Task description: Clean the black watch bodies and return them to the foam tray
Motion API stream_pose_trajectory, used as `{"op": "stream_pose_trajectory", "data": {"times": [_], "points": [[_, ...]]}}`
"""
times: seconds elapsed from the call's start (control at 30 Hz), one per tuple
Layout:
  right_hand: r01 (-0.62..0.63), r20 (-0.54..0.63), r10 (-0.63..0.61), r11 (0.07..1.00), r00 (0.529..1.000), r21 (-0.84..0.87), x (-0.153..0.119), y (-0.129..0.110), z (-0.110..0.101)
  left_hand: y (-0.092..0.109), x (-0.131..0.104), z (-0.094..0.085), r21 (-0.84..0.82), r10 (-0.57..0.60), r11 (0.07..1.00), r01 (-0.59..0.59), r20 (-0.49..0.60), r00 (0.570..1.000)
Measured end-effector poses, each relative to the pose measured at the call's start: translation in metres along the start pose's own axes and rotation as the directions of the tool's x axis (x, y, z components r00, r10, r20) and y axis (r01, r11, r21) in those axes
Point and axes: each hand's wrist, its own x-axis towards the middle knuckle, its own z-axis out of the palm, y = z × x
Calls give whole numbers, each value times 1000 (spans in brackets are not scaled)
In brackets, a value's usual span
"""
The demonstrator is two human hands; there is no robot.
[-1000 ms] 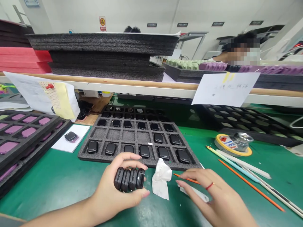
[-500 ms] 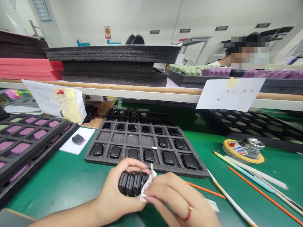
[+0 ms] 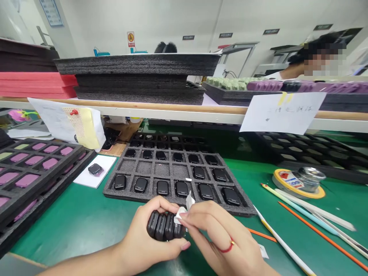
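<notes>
Several black watch cases (image 3: 161, 226) stand side by side in a row, gripped between the thumb and fingers of my left hand (image 3: 143, 234). My right hand (image 3: 218, 234), with a red ring on one finger, pinches a white wipe (image 3: 181, 213). The wipe touches the top of the rightmost case. Just beyond my hands lies a black foam tray (image 3: 126, 168) with more black watch cases (image 3: 182, 188) in its pockets; several pockets in its second row from the front hold nothing.
Left are foam trays of purple pieces (image 3: 27, 180) and a white pad (image 3: 86, 174) with one watch case. Right are a tape roll (image 3: 283, 184), a glass bottle (image 3: 312, 178) and several thin sticks (image 3: 319, 226). A shelf (image 3: 172, 110) with foam stacks crosses above; a person sits beyond.
The wipe has moved from the right side of the row to the top edge of the rightmost case. My left thumb has shifted right along the cases. The person beyond has moved right.
</notes>
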Motion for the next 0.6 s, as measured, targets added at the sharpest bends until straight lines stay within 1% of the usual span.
{"op": "stream_pose_trajectory", "data": {"times": [0.07,0.1,0.13,0.17,0.23,0.27,0.3,0.33,0.37,0.4,0.43,0.47,0.53,0.6], "points": [[-8,0,8,1000,1000,-26,3,5,-7,0,-1,1,-75,-23,997,24,25,999],[-35,20,35,999,999,-35,4,8,-11,1,-1,1,-117,-17,993,22,45,999],[-75,66,77,996,995,-45,5,12,-15,1,-1,1,-150,-1,989,10,60,998],[-121,136,128,991,982,-60,7,16,-20,2,-1,0,-163,25,986,-14,66,997],[-208,285,230,972,930,-108,11,23,-27,2,-1,-1,-142,90,987,-81,57,994],[-245,330,274,961,904,-128,14,26,-30,2,-2,-2,-123,123,986,-116,53,991],[-286,342,315,949,885,-135,17,28,-32,1,-2,-2,-104,153,984,-148,51,987],[-335,331,356,934,874,-121,22,28,-33,0,-2,-3,-88,183,980,-178,52,982],[-401,320,405,912,857,-80,26,28,-33,0,-3,-3,-74,210,976,-206,54,976],[-479,324,457,878,829,-13,30,26,-32,-1,-3,-4,-63,233,971,-230,55,971],[-557,351,501,827,791,74,34,24,-31,-1,-3,-4,-53,253,967,-250,55,966],[-629,403,530,759,747,167,36,22,-28,-1,-3,-4,-42,268,963,-266,54,962],[-749,549,534,587,643,308,36,18,-22,0,-2,-4,-5,304,952,-305,50,951],[-836,689,488,425,535,348,30,17,-12,2,-1,-3,42,347,936,-349,44,937]]}}
